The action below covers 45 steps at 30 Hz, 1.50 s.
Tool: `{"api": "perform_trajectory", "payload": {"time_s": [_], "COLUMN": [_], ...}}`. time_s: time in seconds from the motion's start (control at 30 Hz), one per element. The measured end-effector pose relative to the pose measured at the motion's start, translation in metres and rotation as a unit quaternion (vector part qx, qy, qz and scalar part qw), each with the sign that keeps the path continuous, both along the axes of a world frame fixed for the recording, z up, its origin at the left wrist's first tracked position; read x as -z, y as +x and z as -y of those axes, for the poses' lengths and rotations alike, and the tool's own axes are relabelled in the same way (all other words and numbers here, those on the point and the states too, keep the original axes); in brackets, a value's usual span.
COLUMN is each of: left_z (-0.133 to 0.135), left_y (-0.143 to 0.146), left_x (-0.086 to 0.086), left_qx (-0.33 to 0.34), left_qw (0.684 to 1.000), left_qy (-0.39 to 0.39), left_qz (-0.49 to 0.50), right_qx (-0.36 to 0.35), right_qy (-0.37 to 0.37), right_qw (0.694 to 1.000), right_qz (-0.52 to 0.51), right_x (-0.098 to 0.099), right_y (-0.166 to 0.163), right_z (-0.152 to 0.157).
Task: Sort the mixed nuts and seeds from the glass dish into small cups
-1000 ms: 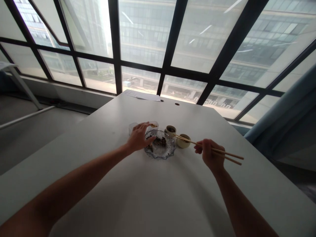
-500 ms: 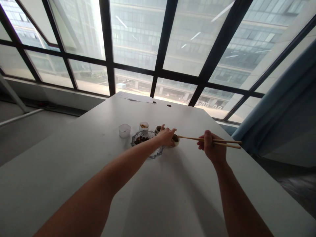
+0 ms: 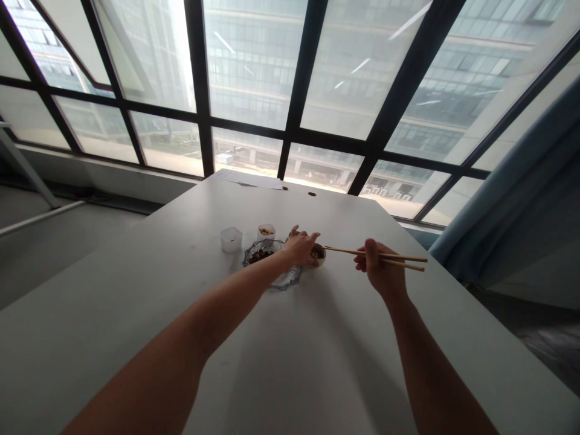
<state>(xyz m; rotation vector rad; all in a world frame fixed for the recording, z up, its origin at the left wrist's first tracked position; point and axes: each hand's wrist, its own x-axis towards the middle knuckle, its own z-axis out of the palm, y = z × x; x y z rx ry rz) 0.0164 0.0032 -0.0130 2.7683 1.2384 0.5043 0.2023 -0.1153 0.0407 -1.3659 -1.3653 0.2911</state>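
Note:
My right hand (image 3: 383,263) is closed around a pair of wooden chopsticks (image 3: 347,250). Their tips point left, at the rim of a small round bowl (image 3: 321,256) with small pieces inside. My left hand (image 3: 302,246) grips this bowl from its left side, thumb at the near wall and some fingers raised. Behind that hand a second dark-lined bowl (image 3: 290,236) is mostly hidden. Under my left forearm lies a clear, wavy-edged plate (image 3: 290,279) holding dark reddish-brown pieces (image 3: 260,256).
A translucent white cup (image 3: 231,240) stands left of the plate, and another cup (image 3: 266,229) with yellowish-brown bits is behind it. Paper sheets (image 3: 251,180) lie at the far end of the white table (image 3: 181,272). A blue curtain (image 3: 493,181) hangs at the right.
My right hand has shifted a little to the left with the chopsticks. My left hand stays at the small bowl, which now shows more of its inside. The view has moved slightly.

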Motion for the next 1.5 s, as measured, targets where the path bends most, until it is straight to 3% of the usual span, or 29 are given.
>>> {"api": "perform_trajectory", "payload": {"time_s": [0.2, 0.37, 0.53, 0.67, 0.83, 0.93, 1.07, 1.33, 1.5], "left_z": [0.001, 0.008, 0.017, 0.018, 0.012, 0.011, 0.012, 0.013, 0.015], "left_y": [-0.015, -0.086, -0.172, -0.205, -0.213, -0.215, -0.217, -0.218, -0.217], "left_x": [-0.011, -0.023, -0.001, 0.03, 0.059, 0.067, 0.069, 0.07, 0.068], "left_qx": [0.022, -0.03, -0.173, -0.227, -0.231, -0.206, -0.2, -0.225, -0.234], "left_qw": [0.999, 0.99, 0.965, 0.951, 0.934, 0.926, 0.918, 0.911, 0.91], "left_qy": [-0.023, 0.043, 0.078, 0.082, 0.091, 0.099, 0.079, 0.019, 0.005], "left_qz": [0.012, 0.129, 0.183, 0.193, 0.256, 0.3, 0.333, 0.345, 0.341], "right_qx": [0.03, -0.034, -0.205, -0.27, -0.217, -0.18, -0.187, -0.258, -0.26], "right_qy": [0.065, 0.053, -0.063, -0.123, -0.064, -0.036, -0.038, -0.011, -0.012], "right_qw": [0.995, 0.994, 0.972, 0.953, 0.974, 0.983, 0.981, 0.96, 0.962], "right_qz": [-0.069, -0.092, -0.097, -0.071, 0.003, -0.028, -0.038, 0.105, 0.087], "right_x": [-0.009, -0.005, 0.02, 0.043, 0.053, 0.053, 0.054, 0.061, 0.066], "right_y": [-0.011, -0.029, -0.064, -0.091, -0.094, -0.088, -0.084, -0.092, -0.094], "right_z": [0.012, 0.015, 0.012, 0.005, -0.017, -0.023, -0.02, -0.017, -0.015]}}
